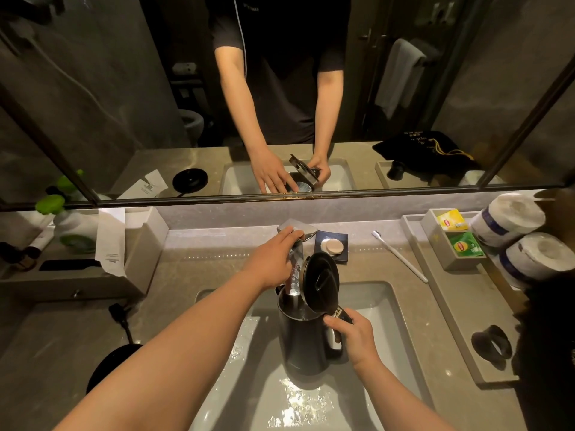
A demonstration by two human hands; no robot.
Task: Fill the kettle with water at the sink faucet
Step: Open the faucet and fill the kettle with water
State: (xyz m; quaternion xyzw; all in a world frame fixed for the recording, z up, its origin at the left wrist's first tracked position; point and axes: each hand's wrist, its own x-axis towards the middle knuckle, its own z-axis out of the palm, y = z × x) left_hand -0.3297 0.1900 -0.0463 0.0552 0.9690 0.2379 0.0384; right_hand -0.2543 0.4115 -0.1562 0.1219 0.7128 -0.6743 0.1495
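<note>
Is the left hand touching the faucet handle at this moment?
Touching. The head view shows the left hand with its fingers laid flat over the faucet handle, no gap between them, while the right hand grips the kettle.

Black kettle [303,340], white sink [373,309], yellow and green tea packets [457,234]

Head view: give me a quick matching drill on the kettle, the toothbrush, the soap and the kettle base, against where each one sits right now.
Things:
1. kettle
2. toothbrush
3. soap
4. kettle base

Places:
A. on a dark dish behind the faucet
B. on the counter left of the sink
C. in the sink under the faucet, lid up, held by the right hand
D. lying on the counter right of the faucet

Pairs: 1-C, 2-D, 3-A, 4-B. The left hand is on the faucet.
</note>
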